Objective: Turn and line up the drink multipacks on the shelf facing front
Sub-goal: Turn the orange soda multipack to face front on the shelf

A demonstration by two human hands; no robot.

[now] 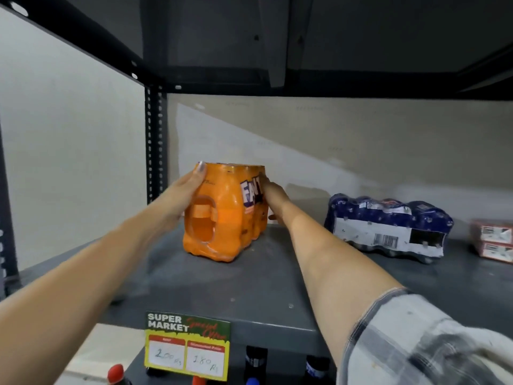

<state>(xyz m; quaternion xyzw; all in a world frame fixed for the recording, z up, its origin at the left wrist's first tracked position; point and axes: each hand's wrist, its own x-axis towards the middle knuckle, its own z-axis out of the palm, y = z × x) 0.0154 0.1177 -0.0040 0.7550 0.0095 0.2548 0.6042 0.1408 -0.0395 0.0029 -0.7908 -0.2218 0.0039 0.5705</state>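
Note:
An orange shrink-wrapped drink multipack point(222, 215) stands on the grey shelf point(249, 287), turned at an angle so its end with a torn hole faces me. My left hand point(183, 195) grips its left side with the thumb over the top corner. My right hand point(273, 200) presses against its right side, over the printed logo. A dark blue multipack point(388, 223) lies on its side to the right, its white barcode panel toward me. No hand touches it.
A red and white pack point(492, 240) sits at the far right edge. A price sign point(187, 347) hangs on the shelf's front lip, with bottle caps point(115, 372) on the level below. A black upright post point(155, 140) stands behind the orange pack.

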